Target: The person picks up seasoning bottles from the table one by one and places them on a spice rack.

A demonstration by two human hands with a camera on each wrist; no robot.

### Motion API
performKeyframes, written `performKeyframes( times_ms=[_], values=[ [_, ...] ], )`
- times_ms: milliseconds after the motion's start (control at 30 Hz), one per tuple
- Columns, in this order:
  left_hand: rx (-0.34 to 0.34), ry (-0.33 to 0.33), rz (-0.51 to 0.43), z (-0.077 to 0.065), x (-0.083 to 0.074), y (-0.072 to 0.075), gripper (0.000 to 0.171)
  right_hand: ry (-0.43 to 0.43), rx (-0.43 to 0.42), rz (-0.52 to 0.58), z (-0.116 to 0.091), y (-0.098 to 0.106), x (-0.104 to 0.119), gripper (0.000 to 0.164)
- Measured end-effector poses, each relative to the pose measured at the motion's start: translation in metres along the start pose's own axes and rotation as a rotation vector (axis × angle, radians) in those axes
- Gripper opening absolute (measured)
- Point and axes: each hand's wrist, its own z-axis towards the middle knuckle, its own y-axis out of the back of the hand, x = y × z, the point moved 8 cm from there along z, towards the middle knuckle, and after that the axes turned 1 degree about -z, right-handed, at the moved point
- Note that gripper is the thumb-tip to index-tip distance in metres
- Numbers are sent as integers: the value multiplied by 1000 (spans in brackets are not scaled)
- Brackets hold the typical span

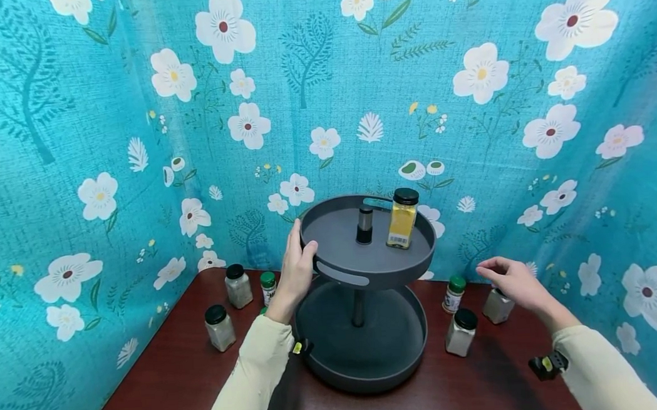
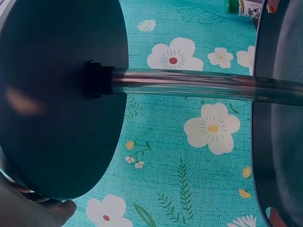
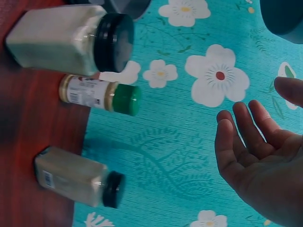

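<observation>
Left hand (image 1: pixel 294 270) grips dark-grey, round, two-tier stand (image 1: pixel 358 306) at its upper rim; fingertips partly hidden. Stand on red-brown table (image 1: pixel 397 409). Right hand (image 1: pixel 518 284): fingers relaxed, empty, near black-lidded, square, transparent jar (image 1: pixel 497 307).

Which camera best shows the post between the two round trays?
The left wrist view: the post runs large across it, from the black collar under the upper tray into the lower tray. The head view shows only a short lower stretch, because the upper tray hides the rest. The right wrist view doesn't show it.
</observation>
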Motion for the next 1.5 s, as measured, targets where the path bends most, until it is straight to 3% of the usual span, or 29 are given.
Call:
performKeyframes(
  times_ms=[367, 633, 800, 1067, 1333, 1500],
  values=[
    [-2, -53, -32, -6, -2, -3, 65, -17, 14, 29, -5, -16, -21, 52],
    [-37, -37, -12, -9, -2, -5, 68, -43, 36, 46, -6, -29, -38, 46],
    [-59, -22, -7, -8, 0, -5, 63, -56, 72, 145, -8, -37, -47, 44],
    [-71, 20, -25, 6, 5, 1, 55, -62, 80, 172, -10, -40, -53, 40],
    [12, 88, -96, 24, 16, 2, 52, -86, 65, 136, -10, -42, -60, 47],
    [30, 107, -138, 32, 20, 2, 50, -77, 44, 84, -12, -41, -64, 42]
  ],
)
